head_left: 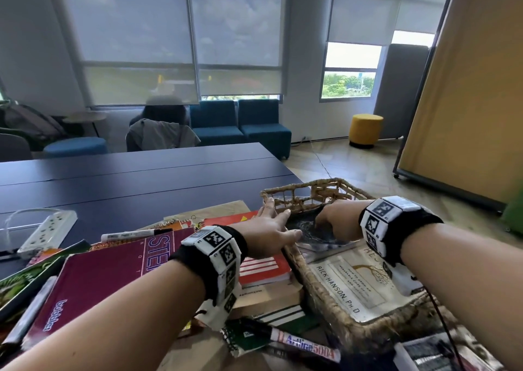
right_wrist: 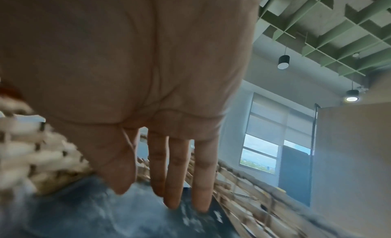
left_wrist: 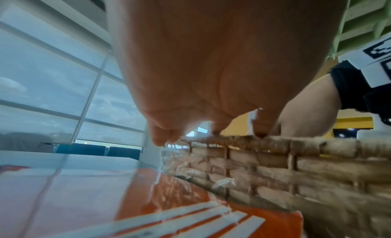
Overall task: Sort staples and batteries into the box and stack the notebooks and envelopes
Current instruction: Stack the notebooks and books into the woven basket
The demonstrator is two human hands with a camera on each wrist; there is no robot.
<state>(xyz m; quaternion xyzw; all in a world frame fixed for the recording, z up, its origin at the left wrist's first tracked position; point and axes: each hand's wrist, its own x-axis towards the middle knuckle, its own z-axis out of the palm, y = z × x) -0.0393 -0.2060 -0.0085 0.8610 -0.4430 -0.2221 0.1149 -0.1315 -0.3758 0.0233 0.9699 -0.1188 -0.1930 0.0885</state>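
Observation:
A woven wicker basket [head_left: 336,322] stands at the right of the dark table. In it lie a dark book with white scribbles [head_left: 304,226] and a white book by Rick Hanson [head_left: 348,285]. My left hand [head_left: 280,220] lies flat against the basket's left rim, fingers straight; in the left wrist view its fingertips [left_wrist: 261,132] touch the rim [left_wrist: 296,146]. My right hand [head_left: 325,226] reaches into the basket. Its straight fingers [right_wrist: 173,191] press on the dark book's cover [right_wrist: 95,211]. Left of the basket are piled a maroon notebook [head_left: 107,274], an orange book [head_left: 263,268] and brown envelopes [head_left: 223,208].
A red-and-white marker [head_left: 305,345] and a green notebook [head_left: 246,339] lie near the front edge. A white power strip [head_left: 48,233] sits at the left, a black-and-white marker [head_left: 135,234] on the pile. A person sits beyond the table's far end.

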